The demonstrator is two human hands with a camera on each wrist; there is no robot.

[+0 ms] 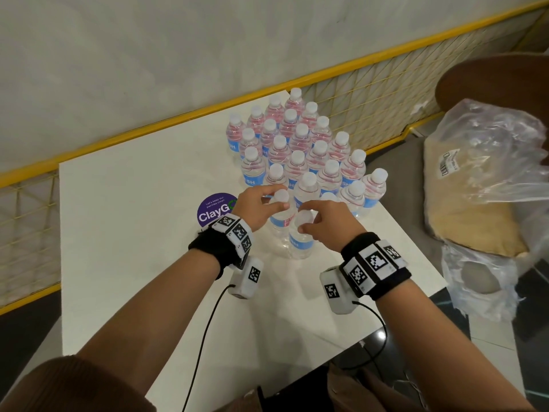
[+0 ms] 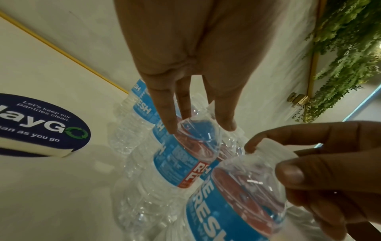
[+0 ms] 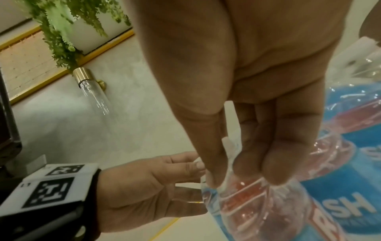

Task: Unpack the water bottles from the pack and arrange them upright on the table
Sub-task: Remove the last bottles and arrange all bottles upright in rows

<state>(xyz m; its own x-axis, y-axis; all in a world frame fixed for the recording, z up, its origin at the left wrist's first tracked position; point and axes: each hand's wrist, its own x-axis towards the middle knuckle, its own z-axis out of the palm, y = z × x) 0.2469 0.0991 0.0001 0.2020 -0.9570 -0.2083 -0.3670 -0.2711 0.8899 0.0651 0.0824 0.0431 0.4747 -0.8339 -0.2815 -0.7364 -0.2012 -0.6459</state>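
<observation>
From the head view, the left hand (image 1: 258, 203) and right hand (image 1: 325, 219) each pinch a bottle top at the near end of the upright cluster (image 1: 300, 150) on the white table (image 1: 133, 233).

Left wrist: fingertips (image 2: 171, 128) grasp a bottle's (image 2: 185, 154) neck.

Right wrist: fingers (image 3: 274, 169) clasp the near bottle's (image 3: 257, 203) cap.

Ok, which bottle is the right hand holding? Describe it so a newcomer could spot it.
On the white table, find the block of upright bottles by the yellow railing. At its near end, two bottles stand under the hands. The right hand grips the nearer bottle, the closest to the person, by its cap.
</observation>
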